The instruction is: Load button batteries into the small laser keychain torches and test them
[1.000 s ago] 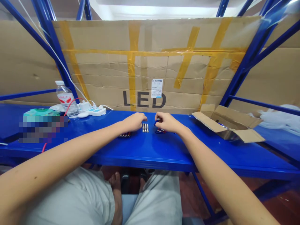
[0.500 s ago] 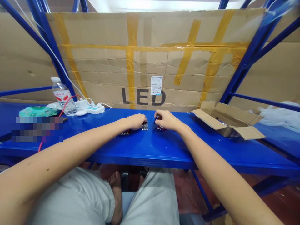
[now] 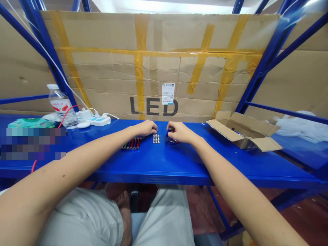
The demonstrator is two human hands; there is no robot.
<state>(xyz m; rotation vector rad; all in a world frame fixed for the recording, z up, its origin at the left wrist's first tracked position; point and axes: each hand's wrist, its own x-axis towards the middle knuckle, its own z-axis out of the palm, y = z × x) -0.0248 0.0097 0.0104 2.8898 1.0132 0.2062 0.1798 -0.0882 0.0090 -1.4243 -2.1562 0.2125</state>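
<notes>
My left hand (image 3: 147, 128) is closed, its fingertips pinched at the far end of rows of small silver round pieces (image 3: 156, 139) that look like button cells. Whatever is between those fingers is too small to make out. Left of the rows, partly under my left wrist, several slim metallic tubes (image 3: 132, 144) in different colours lie side by side. Over to the right, my right hand (image 3: 179, 131) curls its thumb and fingers around a small blue tube (image 3: 168, 132). Below its palm lie more dark, red and blue pieces (image 3: 173, 141), mostly hidden.
An open cardboard box (image 3: 243, 131) stands right on the blue table (image 3: 164, 164). At left are a water bottle (image 3: 63, 107), a power strip (image 3: 98, 119) with cables and a green packet (image 3: 33, 122). A large cardboard panel (image 3: 115, 75) closes off the back.
My left hand has shifted slightly off the silver pieces and its fingers have curled in, uncovering more tubes. The right hand keeps its grip in nearly the same spot. The view has shifted slightly.
</notes>
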